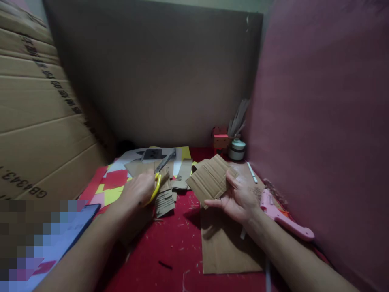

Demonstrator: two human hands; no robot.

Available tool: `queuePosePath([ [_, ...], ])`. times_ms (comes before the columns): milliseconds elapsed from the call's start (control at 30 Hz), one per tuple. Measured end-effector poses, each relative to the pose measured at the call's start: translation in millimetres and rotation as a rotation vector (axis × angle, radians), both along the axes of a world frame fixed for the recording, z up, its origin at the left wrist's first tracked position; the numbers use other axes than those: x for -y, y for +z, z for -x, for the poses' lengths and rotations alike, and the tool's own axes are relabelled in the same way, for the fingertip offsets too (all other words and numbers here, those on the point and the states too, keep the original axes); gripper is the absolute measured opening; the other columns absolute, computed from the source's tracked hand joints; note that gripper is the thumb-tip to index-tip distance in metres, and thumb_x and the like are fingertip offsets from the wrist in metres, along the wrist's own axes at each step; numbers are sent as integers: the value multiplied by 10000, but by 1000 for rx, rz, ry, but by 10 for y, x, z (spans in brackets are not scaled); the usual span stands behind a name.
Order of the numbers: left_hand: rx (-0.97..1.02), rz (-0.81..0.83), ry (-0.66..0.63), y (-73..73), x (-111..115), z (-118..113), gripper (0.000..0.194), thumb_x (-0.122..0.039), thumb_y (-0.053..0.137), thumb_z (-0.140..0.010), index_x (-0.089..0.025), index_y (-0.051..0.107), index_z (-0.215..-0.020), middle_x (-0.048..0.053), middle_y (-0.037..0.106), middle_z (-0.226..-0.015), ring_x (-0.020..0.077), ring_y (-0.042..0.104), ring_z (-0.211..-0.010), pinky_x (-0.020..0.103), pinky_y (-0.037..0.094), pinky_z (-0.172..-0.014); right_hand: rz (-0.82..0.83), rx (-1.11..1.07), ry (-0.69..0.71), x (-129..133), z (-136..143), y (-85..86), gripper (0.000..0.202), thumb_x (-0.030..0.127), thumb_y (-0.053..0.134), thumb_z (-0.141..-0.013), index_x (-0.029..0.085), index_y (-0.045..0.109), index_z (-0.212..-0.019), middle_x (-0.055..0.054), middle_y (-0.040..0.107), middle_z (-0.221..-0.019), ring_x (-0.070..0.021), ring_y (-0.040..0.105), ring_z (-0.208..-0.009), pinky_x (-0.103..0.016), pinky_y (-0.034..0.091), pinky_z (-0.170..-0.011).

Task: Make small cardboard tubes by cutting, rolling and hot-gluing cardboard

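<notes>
In the head view, the left hand [141, 186], left of centre, is curled closed around the yellow plastic handles of the metal-bladed scissors [157, 186], whose blades point up and to the right. The right hand [240, 198], right of centre, is partly open with its palm turned up, gripping a roughly square piece of corrugated cardboard [209, 178] by its right and lower edges. That piece is creased in parallel ridges and tilted, with 1 corner pointing up; it sits at the centre of the frame, apart from the scissors.

Below it, a flat brown cardboard sheet [231, 251] with straight edges lies on the red surface [170, 251]. Between the 2 hands is a ridged cardboard scrap [165, 203], rough and dark-lined. Red, yellow and white paper sheets [117, 178] overlap left of centre.

Right of the right hand lies a smooth pink hot glue gun [285, 221], near the mauve wall [322, 121]; a slim white stick [252, 172] lies above it. Farther up stand a rounded pale jar [237, 150], grey strips [238, 119] fanning upward by it, and a small red-and-brown box [220, 142].

A large printed cardboard panel [39, 97] borders the upper left. The widest stretch of red surface runs between the forearms at bottom centre — sprinkled with fine shreds and 1 dark sliver [165, 265].
</notes>
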State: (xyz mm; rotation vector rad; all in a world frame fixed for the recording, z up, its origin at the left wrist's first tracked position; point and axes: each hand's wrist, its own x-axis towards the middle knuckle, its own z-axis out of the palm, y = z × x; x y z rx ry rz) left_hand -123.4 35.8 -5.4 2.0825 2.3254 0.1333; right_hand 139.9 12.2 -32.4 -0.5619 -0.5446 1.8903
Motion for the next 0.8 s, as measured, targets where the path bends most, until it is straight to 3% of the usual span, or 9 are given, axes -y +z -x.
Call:
queuePosePath([
  [167, 5, 23, 83, -148, -142, 175, 508, -506, 325, -812, -100, 578, -980, 266, 651, -920, 404, 622, -845, 385, 427, -583, -28, 3, 61, 11, 1, -5, 332, 326, 553, -831, 248, 522, -1153, -77, 640, -1044, -277, 605, -930, -468, 559, -611],
  [300, 30, -18, 93, -146, -171, 253, 519, -510, 390, -780, -71, 583, -978, 286, 641, -925, 437, 604, -873, 420, 439, -605, -10, 11, 58, 12, 0, -16, 255, 259, 569, -816, 216, 571, -1067, -48, 659, -977, -230, 619, -846, -474, 547, -673],
  [400, 33, -115, 39, -57, -95, 146, 467, -393, 457, -769, -29, 548, -1047, 308, 585, -1057, 441, 532, -1019, 465, 427, -729, 15, -2, 28, 14, 9, -38, 111, 184, 595, -783, 175, 613, -892, -4, 659, -786, -162, 607, -712, -499, 514, -774],
  [467, 103, -182, -53, -4, -6, -32, 455, -366, 421, -814, -81, 485, -1163, 234, 554, -1163, 354, 504, -1089, 424, 418, -807, 11, 9, 35, 19, 19, -61, 64, 115, 619, -735, 145, 612, -791, 10, 636, -708, -133, 591, -655, -505, 495, -817],
  [500, 193, -198, -140, 8, 44, -143, 448, -397, 372, -851, -141, 448, -1210, 154, 582, -1142, 265, 551, -1024, 354, 442, -787, -3, 26, 45, 23, 25, -71, 76, 94, 628, -715, 136, 613, -776, 7, 632, -704, -128, 587, -648, -501, 495, -821],
  [533, 492, -174, -276, 6, 94, -259, 448, -423, 383, -856, -153, 453, -1206, 117, 615, -1062, 220, 590, -906, 320, 460, -731, -27, 49, 53, 29, 29, -80, 95, 86, 637, -704, 129, 616, -786, 0, 633, -715, -126, 587, -648, -491, 505, -808],
  [600, 985, 36, -409, -37, 178, -469, 454, -461, 458, -825, -156, 489, -1160, 59, 637, -893, 153, 586, -657, 277, 463, -586, -98, 95, 69, 45, 34, -87, 172, 98, 642, -711, 131, 620, -878, -24, 643, -772, -136, 595, -669, -447, 542, -738],
  [667, 1248, 172, -453, -120, 224, -608, 377, -420, 530, -800, -130, 565, -1038, 13, 598, -739, 92, 519, -523, 217, 413, -483, -184, 126, 108, 70, 33, -79, 301, 113, 629, -731, 155, 592, -1026, -48, 654, -848, -153, 609, -695, -383, 569, -636],
  [800, 1546, 353, -371, -262, 211, -650, 332, -395, 560, -788, -106, 594, -947, -44, 483, -512, 38, 328, -346, 176, 251, -341, -357, 149, 219, 141, 30, -34, 459, 106, 602, -737, 183, 511, -1180, -84, 647, -971, -189, 627, -738, -324, 566, -539],
])
